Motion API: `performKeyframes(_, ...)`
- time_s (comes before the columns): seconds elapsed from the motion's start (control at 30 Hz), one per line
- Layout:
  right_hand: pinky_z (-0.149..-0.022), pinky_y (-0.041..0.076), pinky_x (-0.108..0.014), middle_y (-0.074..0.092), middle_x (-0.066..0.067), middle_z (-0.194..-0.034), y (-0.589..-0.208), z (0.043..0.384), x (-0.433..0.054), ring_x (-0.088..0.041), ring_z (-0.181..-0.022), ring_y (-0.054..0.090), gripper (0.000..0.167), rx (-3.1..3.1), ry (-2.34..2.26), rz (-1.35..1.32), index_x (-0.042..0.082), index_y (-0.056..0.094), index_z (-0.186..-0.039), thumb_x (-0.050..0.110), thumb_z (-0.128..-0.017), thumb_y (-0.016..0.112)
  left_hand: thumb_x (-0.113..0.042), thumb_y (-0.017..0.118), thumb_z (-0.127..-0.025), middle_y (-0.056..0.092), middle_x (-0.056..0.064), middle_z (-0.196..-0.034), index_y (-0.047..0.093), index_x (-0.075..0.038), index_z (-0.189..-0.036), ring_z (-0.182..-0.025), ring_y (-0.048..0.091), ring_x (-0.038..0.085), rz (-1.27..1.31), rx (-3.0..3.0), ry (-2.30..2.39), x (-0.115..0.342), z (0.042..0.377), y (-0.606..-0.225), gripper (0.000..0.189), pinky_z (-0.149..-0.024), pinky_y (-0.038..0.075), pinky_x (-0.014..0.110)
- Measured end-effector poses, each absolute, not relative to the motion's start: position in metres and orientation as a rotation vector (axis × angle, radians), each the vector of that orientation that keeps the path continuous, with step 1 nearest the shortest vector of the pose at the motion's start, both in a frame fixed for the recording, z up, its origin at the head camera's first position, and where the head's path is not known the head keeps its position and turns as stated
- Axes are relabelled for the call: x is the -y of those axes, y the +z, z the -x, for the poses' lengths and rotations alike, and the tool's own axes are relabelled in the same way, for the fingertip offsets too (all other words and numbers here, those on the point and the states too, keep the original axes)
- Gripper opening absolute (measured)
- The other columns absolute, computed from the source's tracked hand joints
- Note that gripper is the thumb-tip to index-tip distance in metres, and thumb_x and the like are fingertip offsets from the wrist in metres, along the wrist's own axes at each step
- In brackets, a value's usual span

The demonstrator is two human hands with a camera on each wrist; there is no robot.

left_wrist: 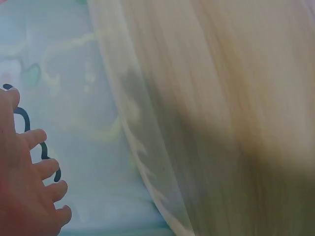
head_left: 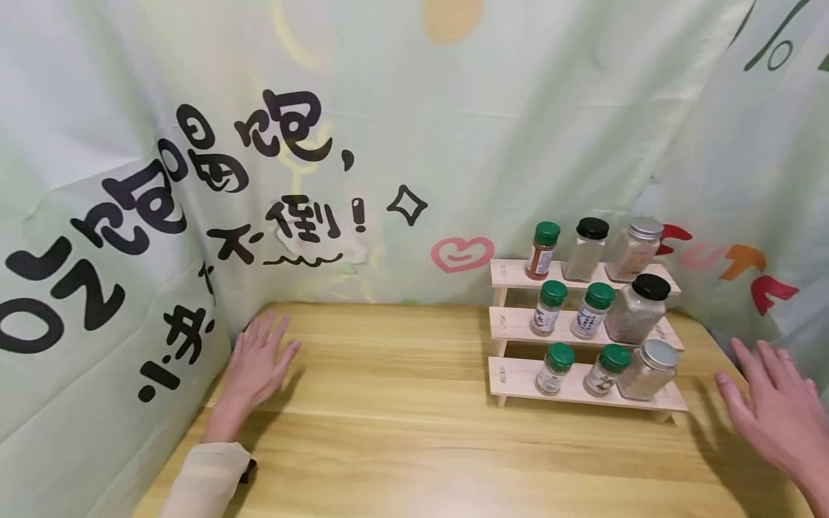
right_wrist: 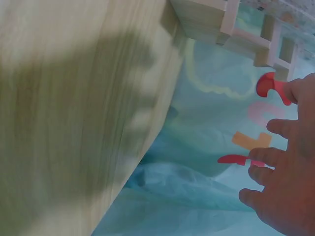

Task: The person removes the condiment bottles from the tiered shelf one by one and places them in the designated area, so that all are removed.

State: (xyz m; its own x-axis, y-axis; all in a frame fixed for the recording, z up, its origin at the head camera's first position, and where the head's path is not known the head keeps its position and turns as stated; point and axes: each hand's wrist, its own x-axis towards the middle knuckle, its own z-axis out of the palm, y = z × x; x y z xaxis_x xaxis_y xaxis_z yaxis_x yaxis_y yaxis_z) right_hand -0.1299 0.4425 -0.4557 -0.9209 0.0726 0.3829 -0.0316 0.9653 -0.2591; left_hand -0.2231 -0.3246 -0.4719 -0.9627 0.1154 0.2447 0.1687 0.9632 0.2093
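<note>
My left hand (head_left: 255, 363) hovers over the left side of the wooden table (head_left: 388, 403), fingers spread and holding nothing. Over the right edge is my right hand (head_left: 777, 410), its fingers also spread and nothing in them. Nearest to it stands a three-step wooden rack (head_left: 518, 378) of spice jars. The top step bears a green-capped jar (head_left: 540, 253), a black-lidded jar (head_left: 586, 252) and a silver-lidded jar (head_left: 635, 252). Two green-capped jars and a larger black-lidded jar (head_left: 637, 313) fill the middle step. On the bottom step are two green-capped jars and a silver-lidded jar (head_left: 648, 374).
A pale green printed curtain (head_left: 401, 108) hangs behind the table and along both sides. Dark lettering (head_left: 291, 126) and a pink heart (head_left: 462, 255) are printed on it. The rack's side (right_wrist: 202, 14) shows at the top of the right wrist view.
</note>
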Motion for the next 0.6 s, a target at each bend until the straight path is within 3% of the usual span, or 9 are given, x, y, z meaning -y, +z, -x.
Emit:
performKeyframes(0.3,-0.12,-0.004,-0.067,0.006,-0.041,-0.16,-0.461,0.122,-0.438,-0.059,-0.148,0.0,0.067,2.662,0.605,-0.03,-0.003,0.015,-0.161,0.027,-0.11,0.046,-0.05,0.034,-0.11,0.014,0.023,-0.168,0.029,-0.01,-0.162,-0.152,0.014,0.047,0.26,2.809,-0.447,0.294,0.22,-0.474,0.066,-0.122,0.007,0.065)
performKeyframes(0.6,-0.113,0.01,-0.077,0.019,-0.041,-0.158,-0.469,0.129,-0.43,-0.064,-0.141,0.017,0.065,2.681,0.753,0.013,-0.001,0.018,-0.161,0.026,-0.11,0.047,-0.04,0.044,-0.11,0.03,0.022,-0.164,0.042,-0.011,-0.156,-0.149,0.028,0.042,0.322,2.658,-0.663,0.252,0.218,-0.474,0.055,-0.12,0.022,0.065)
